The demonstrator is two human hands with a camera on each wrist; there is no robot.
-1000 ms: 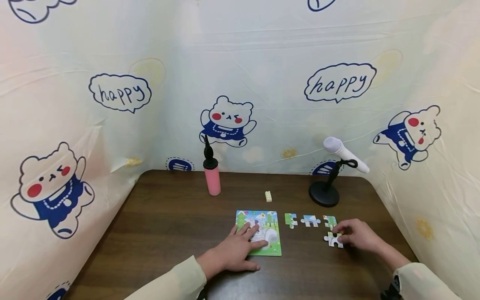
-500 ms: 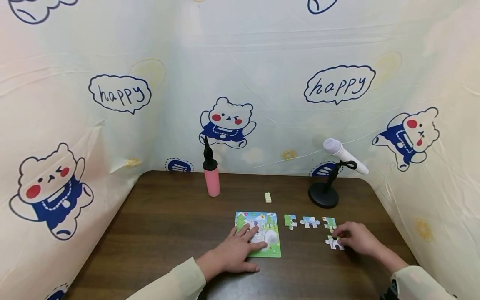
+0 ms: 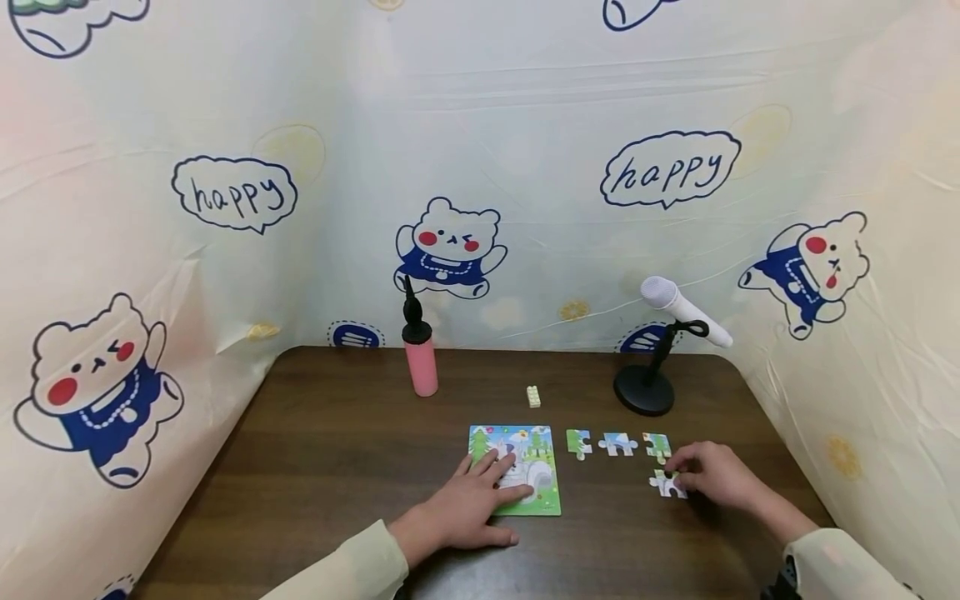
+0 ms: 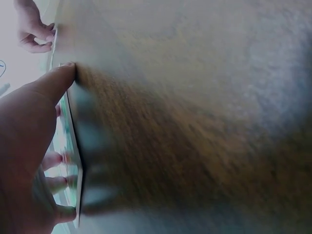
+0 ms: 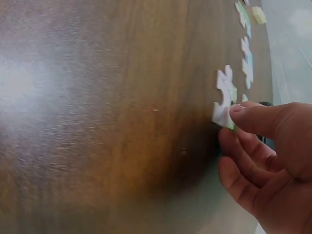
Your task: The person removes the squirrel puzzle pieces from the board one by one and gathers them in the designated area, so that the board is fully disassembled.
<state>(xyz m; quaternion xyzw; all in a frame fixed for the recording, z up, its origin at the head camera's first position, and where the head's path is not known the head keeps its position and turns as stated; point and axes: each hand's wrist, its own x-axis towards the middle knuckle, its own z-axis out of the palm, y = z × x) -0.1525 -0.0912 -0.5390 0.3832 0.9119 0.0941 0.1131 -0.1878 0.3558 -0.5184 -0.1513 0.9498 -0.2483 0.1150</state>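
Note:
My left hand (image 3: 471,507) lies palm down with fingers spread over the left part of a square picture puzzle board (image 3: 549,500), which shows green trees and a pale blank area. In the left wrist view its fingertips press on the thin board (image 4: 72,187) and the thumb rests on the table. At the right, my right hand (image 3: 716,475) pinches a jigsaw piece (image 3: 662,483) between thumb and fingers. That white and green piece (image 5: 223,95) is low at the tabletop, tilted in the right wrist view. Just above it lies a green jigsaw piece (image 3: 657,447).
Two more jigsaw pieces, a green one (image 3: 578,444) and a blue one (image 3: 618,443), lie right of the board. Behind stand a pale toy brick (image 3: 533,397), a pink hand pump (image 3: 422,367) and a white microphone (image 3: 682,308) on a black stand (image 3: 643,390).
My right hand has shifted the pinched jigsaw piece very slightly to the right, and its fingers cover more of the piece's top edge. The left hand stays put. The head view has moved a little.

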